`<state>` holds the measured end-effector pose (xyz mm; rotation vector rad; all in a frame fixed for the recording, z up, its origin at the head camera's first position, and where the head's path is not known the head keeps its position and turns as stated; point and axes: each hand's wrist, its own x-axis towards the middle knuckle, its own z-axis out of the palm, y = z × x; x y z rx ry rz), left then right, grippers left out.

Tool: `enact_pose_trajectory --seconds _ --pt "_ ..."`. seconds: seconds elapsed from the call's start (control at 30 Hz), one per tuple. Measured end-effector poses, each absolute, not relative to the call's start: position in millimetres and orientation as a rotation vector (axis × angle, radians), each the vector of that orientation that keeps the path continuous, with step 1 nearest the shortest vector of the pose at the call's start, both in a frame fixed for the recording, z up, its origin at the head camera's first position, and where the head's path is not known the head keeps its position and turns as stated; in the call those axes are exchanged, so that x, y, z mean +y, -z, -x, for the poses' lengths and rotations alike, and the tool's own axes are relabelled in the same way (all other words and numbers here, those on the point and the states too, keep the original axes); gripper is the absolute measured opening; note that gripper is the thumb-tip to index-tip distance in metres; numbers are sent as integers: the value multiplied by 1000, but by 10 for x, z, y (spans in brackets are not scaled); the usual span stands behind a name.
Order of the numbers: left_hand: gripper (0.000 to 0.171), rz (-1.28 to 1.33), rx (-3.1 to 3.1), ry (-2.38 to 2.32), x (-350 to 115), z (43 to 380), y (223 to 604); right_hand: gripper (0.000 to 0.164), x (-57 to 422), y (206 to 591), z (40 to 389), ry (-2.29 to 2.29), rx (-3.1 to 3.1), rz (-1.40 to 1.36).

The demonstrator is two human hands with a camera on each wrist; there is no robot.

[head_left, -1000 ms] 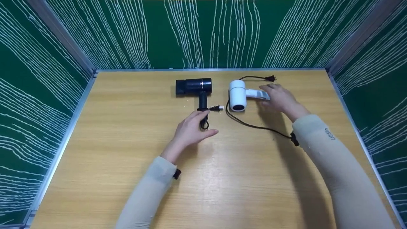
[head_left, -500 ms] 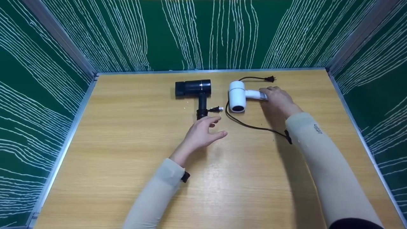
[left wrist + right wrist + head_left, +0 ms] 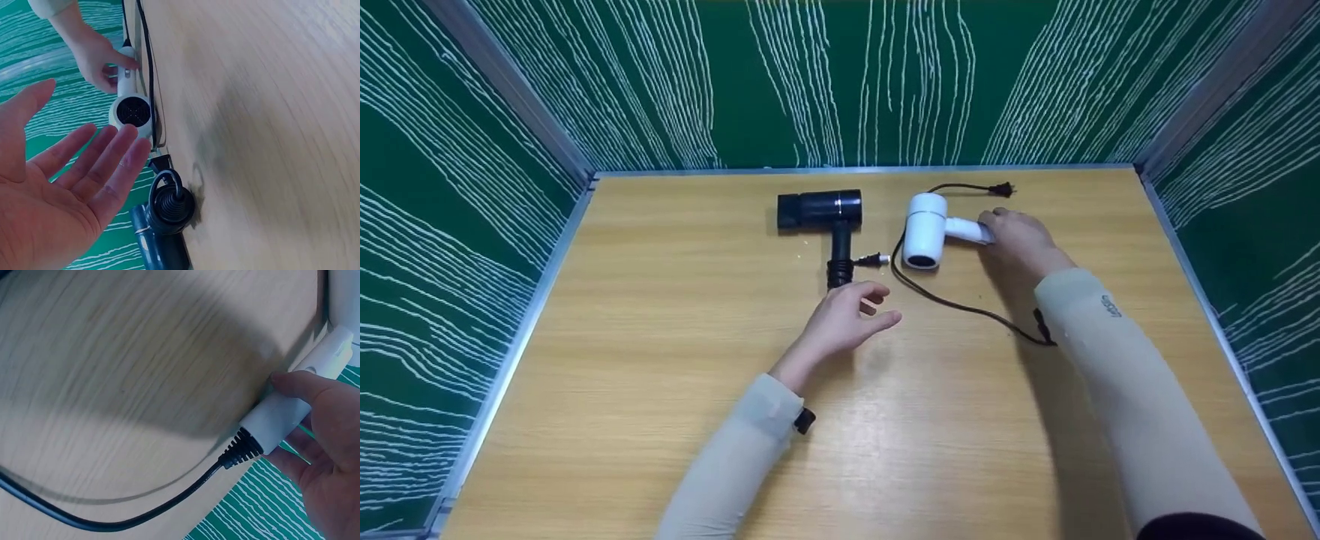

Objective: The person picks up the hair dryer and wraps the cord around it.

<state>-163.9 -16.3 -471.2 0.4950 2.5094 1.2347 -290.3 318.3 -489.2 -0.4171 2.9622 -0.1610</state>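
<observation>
Head view, green walls (image 3: 742, 120): streaked with pale lines, they stand behind and to either side of my work.
Table (image 3: 660, 337): wood-grained, with both hair dryers lying toward its far edge.
Black hair dryer (image 3: 819, 210): the left one of the pair, its black handle (image 3: 841, 236) pointing toward me and wrapped low down by its wound cord (image 3: 840, 271).
White hair dryer (image 3: 924, 232): just right of the black one, not touching it; its round grille (image 3: 133, 111) faces my side, and its white handle (image 3: 275, 422) points rightward.
Right hand (image 3: 1020, 238): I pinch the far end of the white handle, thumb on one side and fingers on the other.
Left hand (image 3: 844, 321): spread, holding nothing, thumb well away from the fingers; it sits near the low end of the black handle, and whether it brushes that I cannot tell.
Power cord (image 3: 107, 526): leaves the white handle through a ribbed collar and curves round in front of the dryer.
Plug (image 3: 1003, 190): behind the white dryer, near my right fingers.
Step in hand: handling the white dryer by its grip — I judge the hold already made.
Next move: calls for a steady hold and a slack cord — it runs close by my right sleeve (image 3: 1117, 375).
</observation>
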Motion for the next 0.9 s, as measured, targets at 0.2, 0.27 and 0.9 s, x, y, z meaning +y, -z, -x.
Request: enact_pose_trajectory --seconds 0.2,0.27,0.9 --pt "51 -470 2434 -1326 -135 1676 4748 43 3300 4716 2804 103 3073 617" --pt "49 -471 2420 -1342 -121 1696 4759 45 3336 4619 2749 122 3106 656" --pt "43 -220 2093 -1761 26 1961 4710 49 3291 4010 2060 86 3316 991"
